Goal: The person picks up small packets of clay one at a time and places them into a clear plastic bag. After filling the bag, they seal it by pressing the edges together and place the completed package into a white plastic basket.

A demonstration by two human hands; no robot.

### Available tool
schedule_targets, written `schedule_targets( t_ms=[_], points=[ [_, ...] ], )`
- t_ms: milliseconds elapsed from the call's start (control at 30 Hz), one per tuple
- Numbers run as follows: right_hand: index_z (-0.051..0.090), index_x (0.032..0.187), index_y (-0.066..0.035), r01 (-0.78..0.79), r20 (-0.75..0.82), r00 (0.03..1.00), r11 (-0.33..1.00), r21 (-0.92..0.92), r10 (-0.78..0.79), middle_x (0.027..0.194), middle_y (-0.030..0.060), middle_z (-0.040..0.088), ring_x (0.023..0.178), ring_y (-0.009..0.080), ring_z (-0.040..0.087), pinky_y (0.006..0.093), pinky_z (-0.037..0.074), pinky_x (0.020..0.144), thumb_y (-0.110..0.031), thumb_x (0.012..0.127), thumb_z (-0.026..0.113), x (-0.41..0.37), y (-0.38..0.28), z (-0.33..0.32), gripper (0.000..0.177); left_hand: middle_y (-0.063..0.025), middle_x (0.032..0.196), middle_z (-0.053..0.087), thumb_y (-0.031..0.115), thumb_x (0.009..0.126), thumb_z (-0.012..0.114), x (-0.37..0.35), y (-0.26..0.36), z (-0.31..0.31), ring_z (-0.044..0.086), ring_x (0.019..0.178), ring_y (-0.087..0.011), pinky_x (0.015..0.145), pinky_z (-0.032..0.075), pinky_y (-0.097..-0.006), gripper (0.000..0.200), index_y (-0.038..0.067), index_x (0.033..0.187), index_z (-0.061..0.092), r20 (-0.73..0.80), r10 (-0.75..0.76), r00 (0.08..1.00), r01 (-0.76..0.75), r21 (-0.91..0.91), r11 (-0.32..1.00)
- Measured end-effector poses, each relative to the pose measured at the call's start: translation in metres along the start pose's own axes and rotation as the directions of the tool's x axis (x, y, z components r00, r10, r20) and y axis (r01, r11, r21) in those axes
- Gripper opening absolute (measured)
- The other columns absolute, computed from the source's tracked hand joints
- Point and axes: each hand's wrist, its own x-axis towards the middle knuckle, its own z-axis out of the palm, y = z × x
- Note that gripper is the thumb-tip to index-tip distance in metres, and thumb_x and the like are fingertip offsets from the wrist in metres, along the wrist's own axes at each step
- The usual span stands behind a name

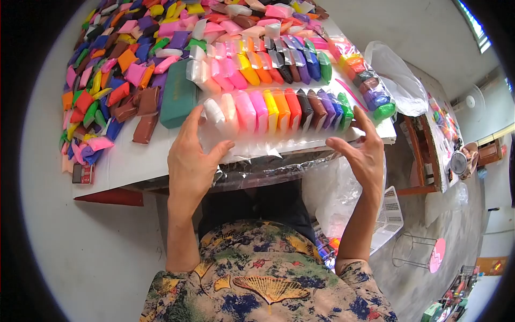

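A row of wrapped clay bars [279,111] in white, pink, yellow, orange, red, brown, purple and green lies near the front edge of the white table [134,161]. My left hand [192,155] is raised at the row's left end, fingers spread, fingertips close to the white bar. At the right end my right hand [365,153] is also raised with fingers apart, near the green bar. Neither hand grips anything. Clear plastic wrap [268,172] lies under the row and hangs over the table edge.
A second row of bars [268,67] lies behind, a third strip [365,80] at the right. A big heap of loose coloured clay packets [118,70] covers the left and back. A teal box [179,94] sits left of the rows. White basket [389,214] and plastic bag [397,75] stand right.
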Motion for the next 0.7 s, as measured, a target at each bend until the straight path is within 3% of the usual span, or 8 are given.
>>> schedule_targets(
  t_ms=[200,267,333,433,533,633,700],
  points=[
    [0.064,0.116,0.007,-0.091,-0.063,0.994,0.995,-0.042,0.088,0.099,0.0189,0.070,0.085,0.0281,0.066,0.0385,0.052,0.081,-0.034,0.069,0.087,0.014,0.002,0.013,0.066,-0.0064,0.109,0.068,0.007,0.076,0.078,0.006,-0.001,0.001,0.038,0.060,-0.0078,0.055,0.038,-0.0244,0.061,0.003,0.133,0.056,0.003,-0.020,1.000,0.020,-0.076,0.997],
    [0.066,0.111,0.005,-0.115,-0.108,0.988,0.991,-0.069,0.107,0.095,0.0173,0.069,0.082,0.0277,0.065,0.0384,0.051,0.078,-0.033,0.070,0.087,0.013,-0.003,0.020,0.060,-0.0095,0.111,0.068,0.007,0.076,0.078,0.008,0.001,0.001,0.047,0.074,-0.0154,0.065,0.042,-0.0289,0.060,0.003,0.132,0.055,0.022,-0.040,0.999,0.042,-0.098,0.994],
    [0.066,0.110,0.004,-0.106,-0.132,0.987,0.988,-0.109,0.092,0.092,0.0160,0.069,0.080,0.0277,0.066,0.0378,0.051,0.076,-0.034,0.070,0.086,0.012,-0.003,0.021,0.058,-0.0166,0.115,0.066,0.009,0.078,0.077,0.008,0.004,-0.002,0.064,0.105,-0.0311,0.087,0.049,-0.0383,0.058,0.003,0.131,0.054,0.066,-0.080,0.995,0.087,-0.116,0.989],
    [0.063,0.119,0.002,-0.123,-0.107,0.988,0.982,-0.143,0.108,0.101,0.0172,0.068,0.090,0.0302,0.065,0.0394,0.051,0.082,-0.038,0.070,0.087,0.009,-0.003,0.015,0.068,-0.0172,0.116,0.065,0.007,0.078,0.076,0.008,0.000,-0.004,0.064,0.104,-0.0319,0.087,0.049,-0.0381,0.059,0.003,0.132,0.054,0.076,-0.049,0.996,0.059,-0.135,0.989],
    [0.056,0.132,-0.003,0.099,-0.121,0.984,0.964,-0.246,-0.132,0.118,0.0190,0.064,0.109,0.0334,0.061,0.0420,0.047,0.095,-0.040,0.066,0.089,0.013,-0.005,0.004,0.083,-0.0173,0.118,0.064,0.010,0.078,0.078,0.003,0.007,-0.013,0.063,0.101,-0.0327,0.087,0.049,-0.0386,0.061,0.002,0.133,0.053,0.102,-0.066,0.993,0.068,-0.016,0.998],
    [0.051,0.139,-0.006,0.303,-0.036,0.946,0.918,-0.255,-0.322,0.132,0.0180,0.058,0.124,0.0360,0.053,0.0443,0.040,0.105,-0.038,0.061,0.090,0.029,-0.011,-0.009,0.093,-0.0127,0.125,0.063,0.012,0.074,0.081,-0.006,0.012,-0.023,0.057,0.087,-0.0235,0.078,0.048,-0.0352,0.070,0.005,0.138,0.054,-0.059,0.186,0.981,-0.164,0.264,0.950],
    [0.051,0.140,-0.008,0.382,0.065,0.924,0.899,-0.213,-0.377,0.135,0.0162,0.058,0.127,0.0353,0.051,0.0448,0.038,0.108,-0.035,0.059,0.091,0.041,-0.014,-0.013,0.094,-0.0139,0.130,0.060,0.017,0.072,0.083,0.007,0.030,-0.038,0.056,0.106,-0.0294,0.092,0.045,-0.0390,0.075,0.004,0.139,0.052,-0.028,0.392,0.919,-0.373,0.250,0.893]
  ],
)
